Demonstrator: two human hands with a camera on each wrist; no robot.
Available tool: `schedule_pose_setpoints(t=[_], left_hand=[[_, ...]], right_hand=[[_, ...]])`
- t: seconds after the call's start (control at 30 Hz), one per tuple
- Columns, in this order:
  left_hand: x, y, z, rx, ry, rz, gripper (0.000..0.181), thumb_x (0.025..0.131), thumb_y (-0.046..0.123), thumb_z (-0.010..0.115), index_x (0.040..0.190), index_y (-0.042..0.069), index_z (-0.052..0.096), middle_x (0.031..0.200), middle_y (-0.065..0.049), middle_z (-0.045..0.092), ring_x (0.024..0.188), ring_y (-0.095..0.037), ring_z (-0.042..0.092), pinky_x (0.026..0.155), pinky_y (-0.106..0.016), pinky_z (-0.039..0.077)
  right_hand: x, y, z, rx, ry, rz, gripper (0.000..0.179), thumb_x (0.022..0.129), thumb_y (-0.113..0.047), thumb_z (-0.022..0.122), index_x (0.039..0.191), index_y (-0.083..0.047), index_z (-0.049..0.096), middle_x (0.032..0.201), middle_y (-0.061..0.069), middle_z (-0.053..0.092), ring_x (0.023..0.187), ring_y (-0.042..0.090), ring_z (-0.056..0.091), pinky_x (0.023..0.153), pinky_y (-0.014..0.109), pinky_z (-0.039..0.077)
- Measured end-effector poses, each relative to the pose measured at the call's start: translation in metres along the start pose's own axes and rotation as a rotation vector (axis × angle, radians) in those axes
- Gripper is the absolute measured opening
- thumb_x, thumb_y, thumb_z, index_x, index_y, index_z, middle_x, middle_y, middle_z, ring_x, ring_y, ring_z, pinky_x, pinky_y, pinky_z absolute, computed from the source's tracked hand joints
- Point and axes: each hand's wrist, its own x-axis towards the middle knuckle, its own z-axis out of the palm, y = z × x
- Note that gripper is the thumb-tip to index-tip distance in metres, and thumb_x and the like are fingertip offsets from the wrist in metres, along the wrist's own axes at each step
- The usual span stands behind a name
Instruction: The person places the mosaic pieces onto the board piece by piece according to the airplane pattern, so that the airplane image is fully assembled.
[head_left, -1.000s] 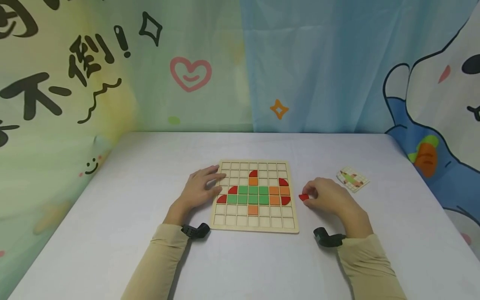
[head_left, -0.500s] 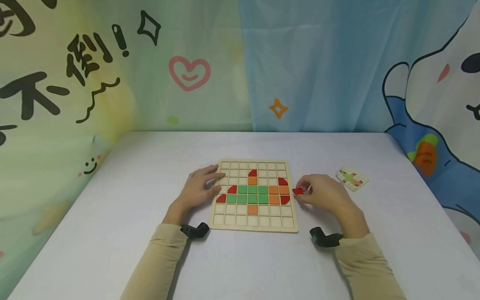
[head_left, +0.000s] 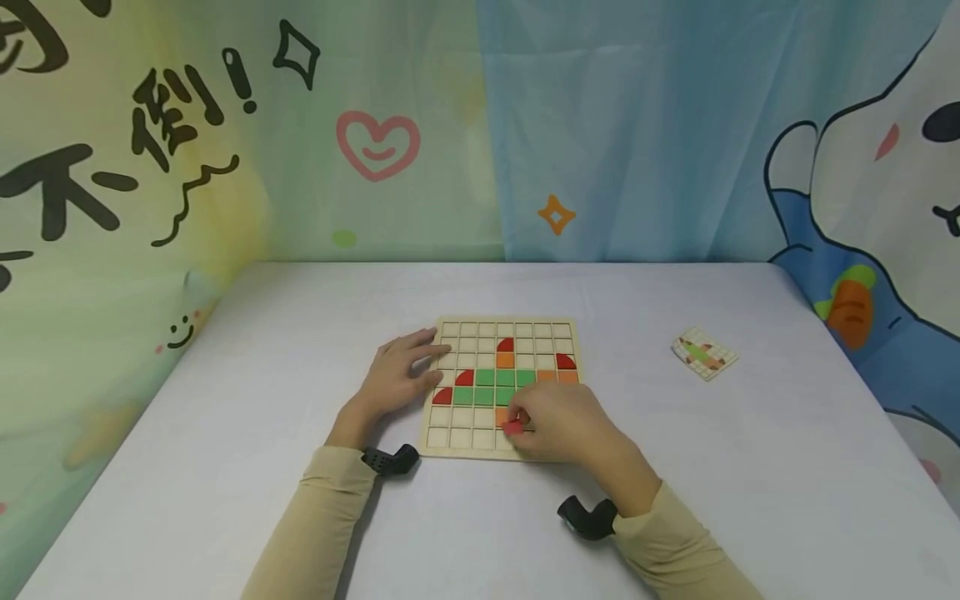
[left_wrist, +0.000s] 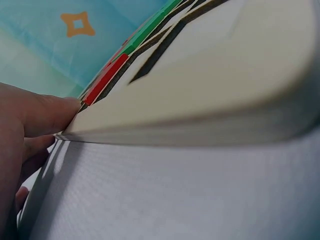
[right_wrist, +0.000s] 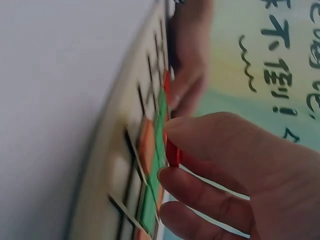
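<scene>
A pale wooden grid board lies on the table, with green squares, orange squares and red quarter-round tiles set in its cells. My left hand rests at the board's left edge, fingers extended over the rim; in the left wrist view, its thumb touches the edge. Over the board's lower right part, my right hand pinches a red tile between thumb and fingers, near the orange square below the green rows. The hand hides several cells there.
To the right of the board lies a small pattern card printed with a coloured grid. A white cloth covers the table. Printed curtains hang behind it and along the sides.
My right hand has carried the red tile leftward from beside the board to above its lower middle. My left hand has stayed at the left edge.
</scene>
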Motion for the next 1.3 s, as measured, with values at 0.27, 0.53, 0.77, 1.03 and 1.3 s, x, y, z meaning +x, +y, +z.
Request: schedule_pose_setpoints(t=[0.27, 0.53, 0.77, 1.03, 1.3], left_hand=[[0.001, 0.002, 0.001, 0.006, 0.003, -0.001, 0.044, 0.09, 0.039, 0.056, 0.131, 0.023, 0.058, 0.15, -0.005, 0.041, 0.141, -0.026, 0.033, 0.116, -0.051, 0.022], [-0.001, 0.004, -0.002, 0.011, 0.008, 0.003, 0.045, 0.09, 0.041, 0.055, 0.131, 0.023, 0.059, 0.15, -0.005, 0.041, 0.141, -0.026, 0.034, 0.115, -0.052, 0.023], [-0.004, 0.001, -0.002, 0.008, 0.011, -0.001, 0.044, 0.09, 0.04, 0.056, 0.131, 0.023, 0.059, 0.15, -0.005, 0.041, 0.14, -0.026, 0.034, 0.116, -0.051, 0.023], [-0.008, -0.001, -0.003, -0.016, 0.008, -0.009, 0.045, 0.089, 0.039, 0.056, 0.131, 0.022, 0.059, 0.15, -0.005, 0.041, 0.141, -0.026, 0.034, 0.116, -0.051, 0.022], [-0.008, -0.004, 0.001, -0.021, 0.018, -0.009, 0.045, 0.089, 0.041, 0.056, 0.13, 0.023, 0.059, 0.15, -0.005, 0.041, 0.141, -0.026, 0.034, 0.115, -0.052, 0.023]], right_hand=[[-0.001, -0.006, 0.009, -0.017, -0.01, -0.006, 0.009, 0.072, -0.022, 0.071, 0.07, -0.024, 0.062, 0.054, -0.013, 0.045, 0.058, 0.005, 0.044, 0.049, 0.025, 0.035], [-0.001, -0.009, 0.01, -0.013, 0.008, 0.005, 0.014, 0.071, -0.022, 0.073, 0.067, -0.023, 0.06, 0.054, -0.014, 0.045, 0.057, 0.006, 0.044, 0.048, 0.026, 0.035], [0.002, -0.012, 0.012, -0.01, -0.016, 0.016, 0.022, 0.072, -0.029, 0.079, 0.067, -0.024, 0.058, 0.059, -0.014, 0.05, 0.059, 0.006, 0.046, 0.049, 0.026, 0.036], [0.003, -0.012, 0.015, 0.006, 0.0, 0.005, 0.028, 0.071, -0.031, 0.082, 0.064, -0.028, 0.055, 0.058, -0.016, 0.049, 0.058, 0.004, 0.046, 0.049, 0.025, 0.036], [0.006, -0.011, 0.02, 0.046, -0.008, 0.003, 0.028, 0.071, -0.033, 0.083, 0.065, -0.026, 0.056, 0.059, -0.016, 0.05, 0.059, 0.005, 0.047, 0.049, 0.026, 0.036]])
